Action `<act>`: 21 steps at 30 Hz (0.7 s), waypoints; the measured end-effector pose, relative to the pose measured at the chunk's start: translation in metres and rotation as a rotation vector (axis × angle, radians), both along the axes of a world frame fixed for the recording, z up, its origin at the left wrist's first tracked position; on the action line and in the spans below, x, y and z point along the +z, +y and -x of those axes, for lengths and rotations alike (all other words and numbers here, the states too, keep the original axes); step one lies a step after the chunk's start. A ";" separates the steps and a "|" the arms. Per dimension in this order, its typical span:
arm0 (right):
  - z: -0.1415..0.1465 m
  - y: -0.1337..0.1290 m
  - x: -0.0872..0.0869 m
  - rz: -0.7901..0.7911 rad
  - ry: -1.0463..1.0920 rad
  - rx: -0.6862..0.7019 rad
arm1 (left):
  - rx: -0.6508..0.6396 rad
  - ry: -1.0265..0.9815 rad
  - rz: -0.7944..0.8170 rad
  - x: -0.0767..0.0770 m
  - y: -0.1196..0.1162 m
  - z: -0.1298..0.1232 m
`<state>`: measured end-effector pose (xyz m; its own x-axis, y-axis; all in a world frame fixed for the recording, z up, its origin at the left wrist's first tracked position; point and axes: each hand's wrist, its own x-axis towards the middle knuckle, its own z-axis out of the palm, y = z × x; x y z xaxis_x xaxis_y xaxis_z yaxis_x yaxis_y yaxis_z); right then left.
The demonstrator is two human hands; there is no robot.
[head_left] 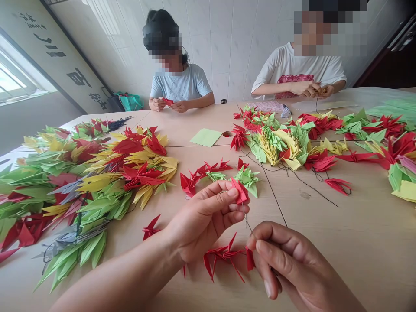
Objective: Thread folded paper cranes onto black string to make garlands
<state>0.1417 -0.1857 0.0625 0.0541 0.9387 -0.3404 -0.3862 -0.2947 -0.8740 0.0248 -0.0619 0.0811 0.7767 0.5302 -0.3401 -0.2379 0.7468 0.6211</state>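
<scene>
Pinched between the thumb and fingers of my left hand [211,216] is a red folded paper piece [239,190]. A thin dark thread [248,224] runs down from it to my right hand [286,260], whose thumb and forefinger close on it. Another small red piece [250,259] is beside my right fingertips. Below my left hand, red paper cranes [224,255] lie on the table, and one more red crane [151,228] lies left of my wrist. Beyond my left hand are red folded pieces [195,177] and green ones [247,178].
Strings of coloured paper cranes heap up at the left [97,182] and back right [276,134] of the table [325,251]. A green paper square [206,137] lies mid-table. Two people [182,84] [299,69] sit opposite, their hands on small folded pieces.
</scene>
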 end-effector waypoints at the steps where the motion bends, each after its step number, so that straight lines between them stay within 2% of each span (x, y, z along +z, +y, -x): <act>1: 0.000 0.000 0.000 0.000 0.002 0.006 | -0.002 -0.001 0.000 0.000 0.000 0.000; 11: -0.002 0.001 -0.002 -0.009 -0.028 0.008 | -0.018 -0.005 -0.028 -0.001 0.001 0.001; 21: -0.002 0.002 0.001 -0.046 -0.138 -0.079 | -0.053 -0.050 -0.294 -0.003 0.000 0.002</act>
<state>0.1438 -0.1833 0.0639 0.1721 0.9440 -0.2816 -0.2817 -0.2268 -0.9323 0.0227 -0.0620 0.0778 0.8177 0.5587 -0.1385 -0.2395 0.5490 0.8008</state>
